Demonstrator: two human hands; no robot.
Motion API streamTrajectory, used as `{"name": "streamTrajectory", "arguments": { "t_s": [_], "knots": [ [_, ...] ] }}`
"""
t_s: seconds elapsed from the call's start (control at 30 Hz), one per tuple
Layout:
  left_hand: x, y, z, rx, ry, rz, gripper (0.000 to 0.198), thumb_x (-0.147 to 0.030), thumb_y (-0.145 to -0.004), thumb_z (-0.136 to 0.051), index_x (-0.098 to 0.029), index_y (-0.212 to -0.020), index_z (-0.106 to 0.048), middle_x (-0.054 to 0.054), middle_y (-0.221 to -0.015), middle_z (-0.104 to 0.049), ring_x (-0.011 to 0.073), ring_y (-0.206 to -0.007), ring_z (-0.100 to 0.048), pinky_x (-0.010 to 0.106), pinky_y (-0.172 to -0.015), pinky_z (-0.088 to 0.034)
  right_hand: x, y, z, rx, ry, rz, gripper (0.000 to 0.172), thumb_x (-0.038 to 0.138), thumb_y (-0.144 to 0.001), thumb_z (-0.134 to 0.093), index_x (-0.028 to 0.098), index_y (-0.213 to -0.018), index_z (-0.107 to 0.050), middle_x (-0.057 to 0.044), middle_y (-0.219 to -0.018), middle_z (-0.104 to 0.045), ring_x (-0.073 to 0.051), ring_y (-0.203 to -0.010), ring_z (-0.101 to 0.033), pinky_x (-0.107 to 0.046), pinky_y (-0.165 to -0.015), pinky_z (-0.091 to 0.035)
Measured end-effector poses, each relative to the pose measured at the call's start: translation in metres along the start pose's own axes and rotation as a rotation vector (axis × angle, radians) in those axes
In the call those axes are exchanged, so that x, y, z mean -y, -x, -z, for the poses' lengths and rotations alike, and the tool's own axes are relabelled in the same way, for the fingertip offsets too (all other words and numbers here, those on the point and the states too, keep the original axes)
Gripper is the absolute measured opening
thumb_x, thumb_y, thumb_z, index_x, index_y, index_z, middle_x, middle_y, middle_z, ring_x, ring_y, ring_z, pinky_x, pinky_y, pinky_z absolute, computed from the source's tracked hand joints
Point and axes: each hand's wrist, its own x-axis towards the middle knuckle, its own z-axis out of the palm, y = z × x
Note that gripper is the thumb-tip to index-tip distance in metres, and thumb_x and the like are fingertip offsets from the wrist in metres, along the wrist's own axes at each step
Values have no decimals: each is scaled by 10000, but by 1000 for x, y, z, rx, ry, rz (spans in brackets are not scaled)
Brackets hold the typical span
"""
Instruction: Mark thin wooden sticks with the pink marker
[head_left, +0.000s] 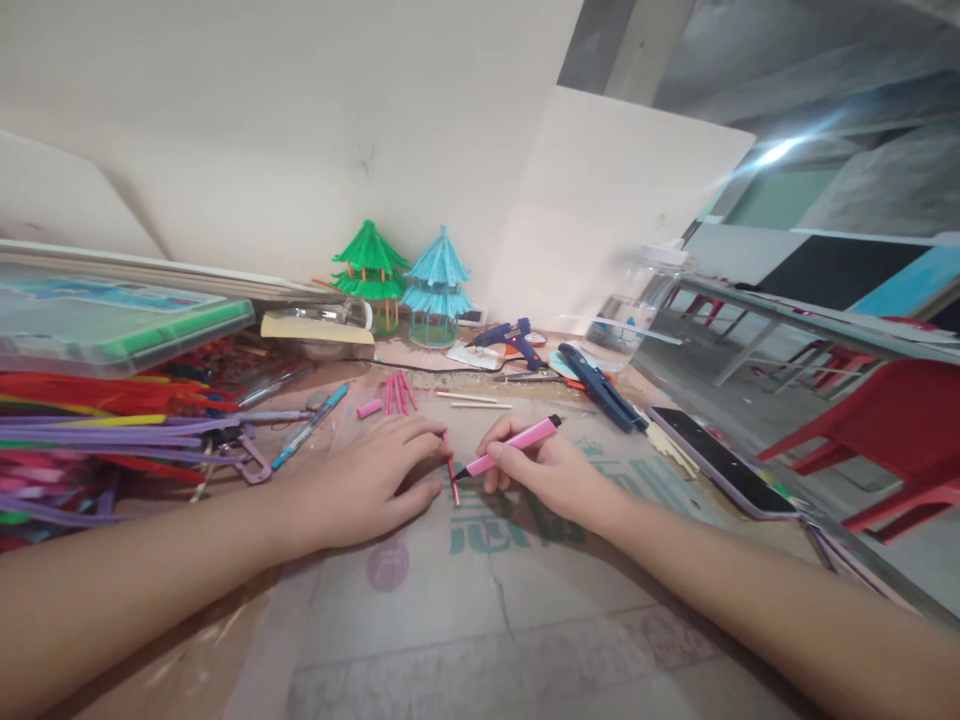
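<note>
My right hand (536,465) grips a pink marker (525,436), its dark tip down and its black end pointing up to the right. Under the tip lies a thin stick (453,470), mostly pink, with a paler stretch near its lower end. My left hand (382,470) lies low over the sheet, index fingertips pinning the stick's far end and thumb beside it. Beyond the left hand are several pink sticks (400,393) and a pink marker cap (369,409). Two bare sticks (472,400) lie just past the hands.
Green (369,265) and blue (439,285) tiered pavilion models stand at the back wall. Nearby are a glue gun (514,340), a utility knife (604,390) and a phone (720,460). Pipe cleaners (97,440), a blue pen (310,427) and a plastic case (120,320) are left.
</note>
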Motion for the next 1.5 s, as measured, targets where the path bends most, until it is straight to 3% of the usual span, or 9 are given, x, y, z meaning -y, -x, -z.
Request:
{"name": "streamTrajectory", "arguments": {
  "t_s": [0.23, 0.43, 0.67, 1.27, 1.5],
  "knots": [
    [-1, 0, 2, 13, -7, 7, 281, -329, -958, -442, -201, -1165, -582, 100, -1294, -563, 261, -1201, -511, 453, -1035, -403, 4, 0, -2, -11, 31, -23, 204, 380, -811, -615, 190, -788, -546, 12, -601, -629, -110, -543, -561, -246, -564, -475],
    [-1, -1, 2, 11, -15, 1, 265, -304, -954, -455, -196, -1156, -588, 100, -1306, -558, 260, -1212, -506, 443, -1042, -399, 2, 2, 0, 68, 20, -22, 217, 380, -815, -621, 190, -757, -532, 14, -564, -621, -111, -524, -564, -243, -549, -462],
    [0, -1, 1, 14, -20, 1, 282, -314, -959, -452, -198, -1180, -584, 93, -1310, -552, 256, -1210, -505, 441, -1047, -395, -1, -1, 0, -43, 27, -4, 227, 405, -807, -601, 190, -766, -540, 18, -567, -597, -105, -520, -534, -235, -538, -444],
    [0, -1, 1, -1, -5, -17, 281, -308, -952, -453, -199, -1174, -586, 94, -1312, -555, 256, -1202, -513, 438, -1037, -405, -2, 1, 2, 29, 25, -50, 229, 388, -801, -610, 188, -736, -518, 14, -546, -609, -97, -497, -535, -220, -509, -421],
    [-1, -2, 2, 11, -15, 0, 289, -314, -958, -439, -197, -1179, -586, 95, -1306, -558, 255, -1201, -513, 440, -1037, -406, 2, 0, 0, -30, 24, -27, 267, 439, -799, -616, 191, -745, -534, 9, -560, -611, -108, -519, -540, -237, -534, -445]
  ]
}}
